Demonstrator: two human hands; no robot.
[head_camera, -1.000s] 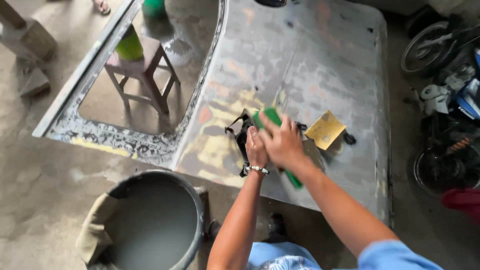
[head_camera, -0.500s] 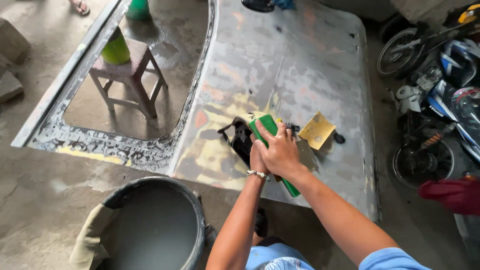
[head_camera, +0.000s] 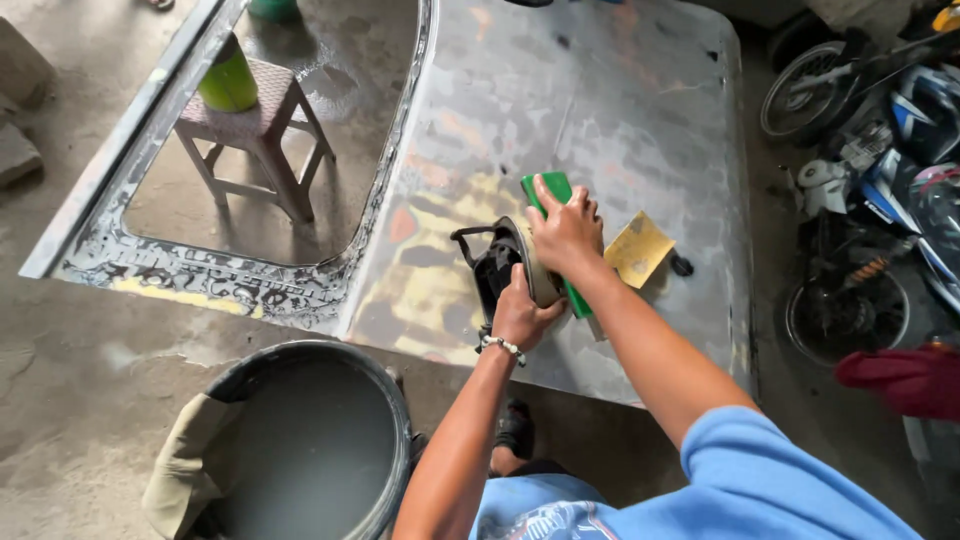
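We are in a rough vehicle body-repair workshop, set on a bare, stained concrete floor (head_camera: 60, 340). A large sheet-metal body panel (head_camera: 600, 130) with a window cut-out lies flat before us, its paint sanded down to grey metal with patches of yellow and orange filler, and a yellow sheet of sandpaper (head_camera: 640, 248) rests on it. Around it we see a black tub of cloudy grey water (head_camera: 310, 440) with a rag over its rim, a small wooden stool (head_camera: 255, 135) carrying a green container (head_camera: 228, 80), and parked motorcycles (head_camera: 870, 130) crowded along one side.
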